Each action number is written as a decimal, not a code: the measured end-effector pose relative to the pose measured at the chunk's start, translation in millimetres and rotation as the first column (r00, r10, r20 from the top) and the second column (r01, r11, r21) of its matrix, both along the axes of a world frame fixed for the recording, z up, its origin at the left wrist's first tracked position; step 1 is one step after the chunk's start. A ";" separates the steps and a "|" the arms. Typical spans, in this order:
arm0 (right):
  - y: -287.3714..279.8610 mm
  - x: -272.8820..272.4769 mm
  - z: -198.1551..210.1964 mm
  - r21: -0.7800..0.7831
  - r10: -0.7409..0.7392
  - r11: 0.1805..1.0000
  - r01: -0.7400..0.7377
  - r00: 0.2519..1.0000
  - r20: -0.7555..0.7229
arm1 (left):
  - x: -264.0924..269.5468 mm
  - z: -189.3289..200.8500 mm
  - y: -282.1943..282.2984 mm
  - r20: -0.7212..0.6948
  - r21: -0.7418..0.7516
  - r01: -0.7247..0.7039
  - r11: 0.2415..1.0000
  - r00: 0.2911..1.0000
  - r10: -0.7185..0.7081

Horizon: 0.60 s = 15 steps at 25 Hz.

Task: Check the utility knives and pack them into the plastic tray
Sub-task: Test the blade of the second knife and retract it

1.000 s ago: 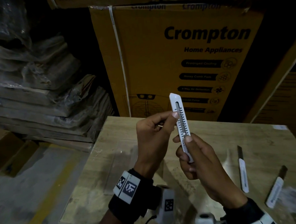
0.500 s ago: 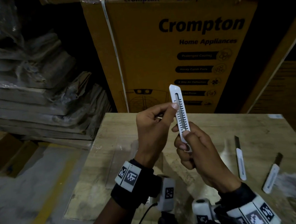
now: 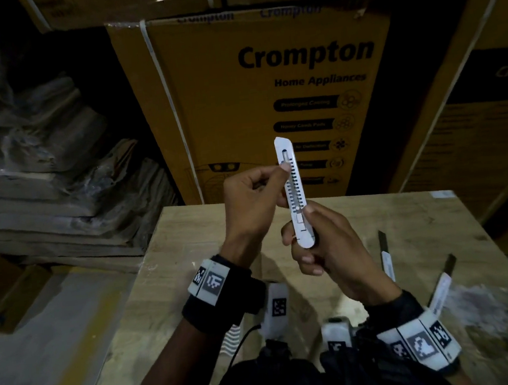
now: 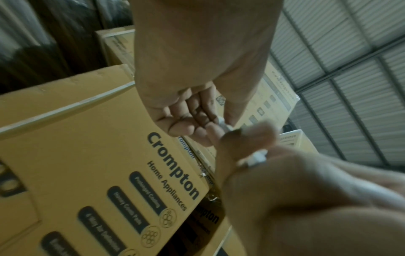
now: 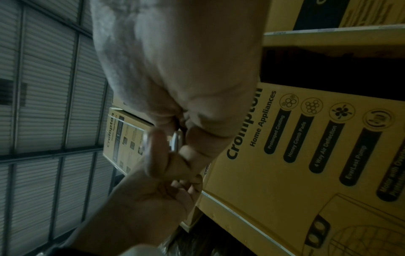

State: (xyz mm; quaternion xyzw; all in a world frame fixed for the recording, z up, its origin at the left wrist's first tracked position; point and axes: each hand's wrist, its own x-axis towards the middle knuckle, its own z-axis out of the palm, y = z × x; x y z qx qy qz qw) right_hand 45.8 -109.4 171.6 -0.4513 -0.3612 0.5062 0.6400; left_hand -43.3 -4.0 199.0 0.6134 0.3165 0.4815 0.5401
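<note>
A white utility knife [image 3: 293, 188] stands upright in front of me, above the wooden table [image 3: 194, 236], its notched slider track facing me. My right hand [image 3: 317, 242] grips its lower end, thumb beside the slider. My left hand [image 3: 256, 198] pinches its upper part at the left edge, thumb tip on the track. No blade shows at its top. In both wrist views only slivers of the knife [image 4: 225, 125] [image 5: 176, 141] show between fingers. Two more white knives [image 3: 387, 259] [image 3: 441, 288] with dark blades out lie on the table to the right. No plastic tray is in view.
Large yellow Crompton cartons [image 3: 267, 96] stand right behind the table's far edge and at the right. Wrapped flat stacks [image 3: 41, 183] fill the left. The concrete floor [image 3: 28, 357] with a yellow line lies left of the table.
My right hand has slid down the knife body, and its lower end and slider now show. My left thumb sits a little higher on the track. The view has tilted slightly.
</note>
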 end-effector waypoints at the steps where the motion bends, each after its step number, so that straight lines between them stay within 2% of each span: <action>1: -0.5 7.1 0.9 0.007 -0.018 1.000 0.018 1.000 0.025 | 6.1 3.5 0.1 -0.002 0.006 -0.001 1.000 1.000 0.001; 5: -5.0 26.4 0.3 -0.003 -0.120 0.992 0.122 0.979 0.164 | 19.1 3.1 3.1 0.014 0.035 -0.070 0.997 0.997 0.070; 8: -10.8 43.5 -4.5 0.053 -0.239 0.971 0.235 0.915 0.326 | 31.2 1.0 2.3 0.000 0.040 -0.078 0.996 0.997 0.078; 10: -15.5 54.1 -7.3 0.105 -0.255 0.967 0.233 0.872 0.418 | 39.1 -0.4 -0.1 -0.017 0.028 -0.071 0.997 0.997 0.072; 15: -28.2 75.8 -9.0 0.187 -0.234 0.970 0.156 0.811 0.536 | 57.4 -2.0 -5.8 -0.034 -0.028 -0.050 0.998 0.998 0.049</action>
